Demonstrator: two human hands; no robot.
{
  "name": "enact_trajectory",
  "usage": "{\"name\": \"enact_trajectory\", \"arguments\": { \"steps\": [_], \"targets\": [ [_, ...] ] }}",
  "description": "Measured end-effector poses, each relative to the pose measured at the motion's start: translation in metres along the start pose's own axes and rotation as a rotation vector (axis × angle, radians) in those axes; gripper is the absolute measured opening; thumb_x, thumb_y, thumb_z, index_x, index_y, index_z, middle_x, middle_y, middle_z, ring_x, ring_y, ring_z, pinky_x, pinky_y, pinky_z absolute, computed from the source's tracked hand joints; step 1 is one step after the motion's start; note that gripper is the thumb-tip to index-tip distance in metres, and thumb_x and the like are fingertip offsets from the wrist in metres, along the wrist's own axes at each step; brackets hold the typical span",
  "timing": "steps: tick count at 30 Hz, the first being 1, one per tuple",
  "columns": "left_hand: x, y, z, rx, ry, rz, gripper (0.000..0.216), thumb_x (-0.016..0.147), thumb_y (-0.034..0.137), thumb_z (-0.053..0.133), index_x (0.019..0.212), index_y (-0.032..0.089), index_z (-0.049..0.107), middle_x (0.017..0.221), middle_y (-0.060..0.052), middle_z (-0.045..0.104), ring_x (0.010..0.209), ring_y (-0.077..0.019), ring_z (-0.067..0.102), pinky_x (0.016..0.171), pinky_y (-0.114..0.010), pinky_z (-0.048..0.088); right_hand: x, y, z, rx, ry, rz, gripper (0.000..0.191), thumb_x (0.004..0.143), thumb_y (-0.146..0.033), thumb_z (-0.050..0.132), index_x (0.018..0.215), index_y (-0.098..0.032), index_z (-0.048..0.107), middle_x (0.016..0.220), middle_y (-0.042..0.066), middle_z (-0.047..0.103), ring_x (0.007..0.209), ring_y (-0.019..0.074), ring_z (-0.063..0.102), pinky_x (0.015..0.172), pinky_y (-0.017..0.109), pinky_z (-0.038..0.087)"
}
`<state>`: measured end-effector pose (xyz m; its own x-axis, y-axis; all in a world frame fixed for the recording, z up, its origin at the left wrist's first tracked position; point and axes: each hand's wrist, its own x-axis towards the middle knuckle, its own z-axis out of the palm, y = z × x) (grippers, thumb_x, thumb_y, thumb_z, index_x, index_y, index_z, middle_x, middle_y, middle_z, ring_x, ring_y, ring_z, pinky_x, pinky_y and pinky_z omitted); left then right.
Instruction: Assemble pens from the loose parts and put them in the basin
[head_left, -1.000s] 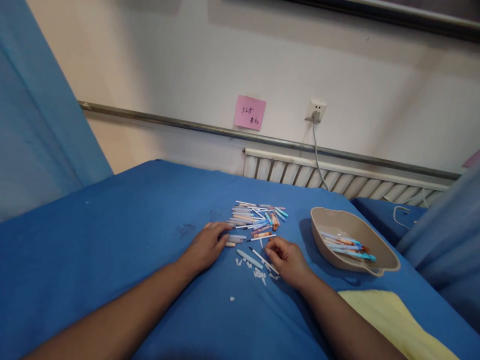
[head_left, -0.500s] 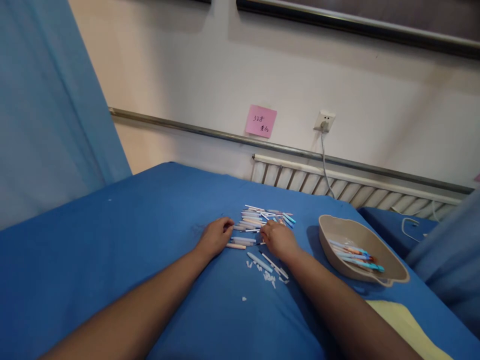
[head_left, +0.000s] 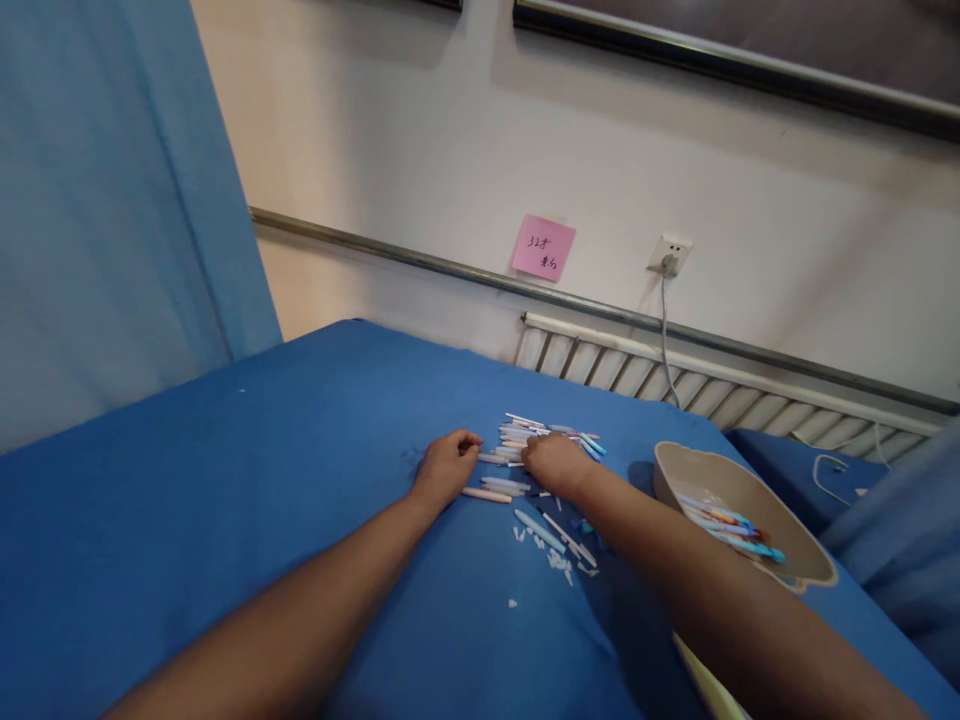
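On the blue cloth lies a pile of pale pen barrels (head_left: 516,434) with thin refills among them. My left hand (head_left: 444,468) rests at the left ends of the pens, its fingers curled together; whatever they may hold is too small to make out. Over the right part of the pile is my right hand (head_left: 556,462), fingers bent down and closed among the pens, the fingertips largely hidden. A few barrels (head_left: 504,485) lie side by side in front of the hands, with a peach barrel (head_left: 487,495) nearest. Closer still are a light-blue barrel (head_left: 540,531), refills (head_left: 566,535) and small white pieces (head_left: 559,563).
A beige basin (head_left: 787,515) holding several pens (head_left: 731,525) stands to the right, partly behind my right forearm. Yellow material (head_left: 709,680) shows under that forearm. Behind the blue-covered surface are a radiator (head_left: 600,365), a rail and a plugged-in socket (head_left: 670,255). A blue curtain (head_left: 120,200) hangs left.
The view has shifted, so everything appears slightly further right. My right hand has moved up and left over the pile, and its forearm now covers more of the basin and yellow material.
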<state>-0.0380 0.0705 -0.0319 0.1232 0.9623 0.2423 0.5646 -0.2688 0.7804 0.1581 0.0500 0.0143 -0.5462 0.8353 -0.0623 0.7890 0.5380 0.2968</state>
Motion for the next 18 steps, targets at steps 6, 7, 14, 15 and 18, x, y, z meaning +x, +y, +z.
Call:
{"name": "enact_trajectory", "arguments": {
  "steps": [6,7,14,15,18],
  "targets": [
    [0.002,-0.002,0.001,-0.017,0.021,-0.005,0.021,0.076,0.024,0.049,0.088,0.018,0.065,0.084,-0.004,0.070,0.078,-0.0179,0.064,0.073,-0.029,0.048,-0.003,-0.004,-0.004,-0.020,0.014,-0.030,0.021,0.085,-0.011,0.044,0.095,-0.011,0.062,0.093,0.014,0.065,0.087,0.0211,0.061,0.076,0.029,0.042],
    [0.002,-0.002,0.002,-0.020,0.024,-0.005,0.021,0.076,0.024,0.049,0.088,0.017,0.065,0.084,-0.004,0.070,0.078,-0.0178,0.064,0.073,-0.029,0.048,-0.006,-0.005,-0.006,-0.022,0.026,-0.021,0.022,0.086,-0.012,0.042,0.096,-0.011,0.062,0.094,0.014,0.064,0.088,0.0213,0.060,0.076,0.030,0.042],
    [0.003,-0.001,-0.002,-0.007,0.011,0.010,0.022,0.076,0.026,0.049,0.089,0.018,0.065,0.085,-0.003,0.070,0.079,-0.0180,0.064,0.073,-0.029,0.048,-0.042,-0.020,-0.015,0.298,0.301,0.268,0.018,0.090,-0.023,0.041,0.093,-0.016,0.057,0.088,0.008,0.065,0.085,0.0190,0.060,0.079,0.029,0.039],
    [0.002,0.001,-0.004,0.000,0.003,0.012,0.022,0.076,0.026,0.049,0.089,0.018,0.065,0.085,-0.003,0.070,0.078,-0.0181,0.063,0.073,-0.029,0.048,-0.049,-0.024,-0.013,0.393,0.368,0.316,0.016,0.089,-0.024,0.043,0.093,-0.017,0.056,0.087,0.007,0.065,0.084,0.0180,0.060,0.078,0.028,0.039],
    [-0.004,0.007,-0.010,0.022,-0.029,0.030,0.023,0.076,0.029,0.050,0.090,0.018,0.066,0.083,-0.003,0.069,0.076,-0.0180,0.063,0.072,-0.029,0.048,-0.074,-0.035,-0.004,0.633,0.532,0.350,0.010,0.086,-0.023,0.046,0.092,-0.018,0.052,0.087,0.004,0.065,0.080,0.0148,0.060,0.073,0.023,0.041]
  ]
}}
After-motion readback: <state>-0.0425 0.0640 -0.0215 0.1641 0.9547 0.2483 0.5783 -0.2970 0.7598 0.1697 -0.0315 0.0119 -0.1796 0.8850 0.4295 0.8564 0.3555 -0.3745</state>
